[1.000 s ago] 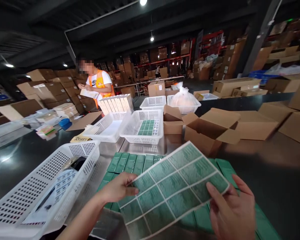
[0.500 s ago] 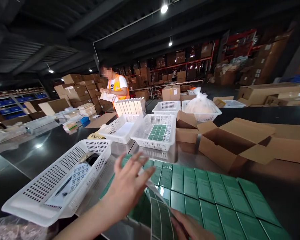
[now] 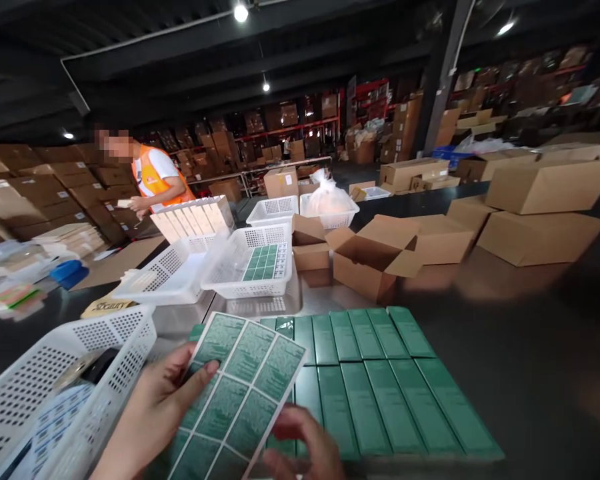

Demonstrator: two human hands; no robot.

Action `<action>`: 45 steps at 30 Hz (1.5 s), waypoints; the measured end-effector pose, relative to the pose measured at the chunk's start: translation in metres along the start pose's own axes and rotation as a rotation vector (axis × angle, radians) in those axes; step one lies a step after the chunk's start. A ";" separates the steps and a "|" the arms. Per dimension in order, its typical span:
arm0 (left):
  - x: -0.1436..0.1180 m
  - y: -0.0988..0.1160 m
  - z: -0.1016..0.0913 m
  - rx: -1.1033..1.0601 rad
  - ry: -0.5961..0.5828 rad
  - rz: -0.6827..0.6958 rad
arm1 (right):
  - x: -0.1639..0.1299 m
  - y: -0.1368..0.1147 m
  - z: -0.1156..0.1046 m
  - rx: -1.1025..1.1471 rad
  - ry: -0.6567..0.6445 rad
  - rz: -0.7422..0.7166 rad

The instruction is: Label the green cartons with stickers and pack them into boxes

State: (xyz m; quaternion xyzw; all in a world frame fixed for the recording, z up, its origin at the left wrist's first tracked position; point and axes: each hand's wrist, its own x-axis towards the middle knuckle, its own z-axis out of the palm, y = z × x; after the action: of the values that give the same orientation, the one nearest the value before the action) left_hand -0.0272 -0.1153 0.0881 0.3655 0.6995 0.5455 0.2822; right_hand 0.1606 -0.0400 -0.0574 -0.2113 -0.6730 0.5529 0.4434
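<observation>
A sheet of green labels (image 3: 237,383), divided by white lines, is in my left hand (image 3: 153,407), with the thumb on its face and the other fingers behind. My right hand (image 3: 307,443) is by the sheet's lower right edge, its fingers bent and apart; whether a fingertip touches the edge I cannot tell. Behind and beyond the sheet, green boxes (image 3: 357,400) lie close together in two rows on the dark table. The sheet covers the boxes at the left end.
At left, a white basket (image 3: 125,327) holds printed sheets and a tape roll. Another white basket (image 3: 247,287) ahead contains green label sheets. Open cardboard cartons (image 3: 363,273) stand beyond the boxes. A co-worker in an orange vest (image 3: 155,177) stands across the table, holding something small.
The view has turned right. The label sheet has come up and now faces me, my left hand gripping its left side. My right hand remains near its right edge.
</observation>
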 end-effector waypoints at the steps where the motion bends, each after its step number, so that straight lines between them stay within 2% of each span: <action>1: -0.002 0.000 0.001 0.023 -0.014 -0.006 | 0.004 -0.009 -0.006 0.075 0.093 0.022; 3: -0.006 -0.006 0.005 0.033 -0.012 -0.026 | 0.014 -0.027 -0.020 0.210 0.231 0.080; 6: -0.014 -0.025 0.013 0.007 0.018 -0.077 | 0.030 -0.042 -0.034 0.284 0.300 0.105; 9: -0.024 -0.041 0.018 0.004 0.046 -0.109 | 0.034 -0.043 -0.036 0.313 0.343 0.090; 12: -0.032 -0.048 0.018 0.030 0.081 -0.097 | 0.032 -0.041 -0.030 0.316 0.394 0.031; 15: -0.036 -0.048 0.019 0.025 0.072 -0.079 | 0.032 -0.040 -0.026 0.277 0.399 0.003; 20: -0.038 -0.048 0.022 0.051 0.114 -0.053 | 0.036 -0.043 -0.025 0.262 0.384 0.056; 25: -0.036 -0.053 0.021 0.081 0.095 -0.034 | 0.039 -0.044 -0.028 0.311 0.365 0.128; 30: -0.033 -0.060 0.014 0.088 0.013 -0.041 | 0.041 -0.042 -0.029 0.338 0.317 0.167; 36: -0.034 -0.070 0.010 0.071 0.019 -0.051 | 0.038 -0.037 -0.029 0.385 0.252 0.169; 42: -0.033 -0.074 0.010 0.108 -0.027 -0.011 | 0.038 -0.037 -0.031 0.391 0.370 0.157; 45: -0.034 -0.072 0.014 0.096 -0.024 -0.003 | 0.037 -0.037 -0.033 0.365 0.382 0.126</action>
State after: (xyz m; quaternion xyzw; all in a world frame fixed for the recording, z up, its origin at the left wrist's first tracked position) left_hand -0.0114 -0.1452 0.0150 0.3842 0.7220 0.5063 0.2735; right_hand 0.1763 -0.0041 -0.0091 -0.2702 -0.4519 0.6416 0.5578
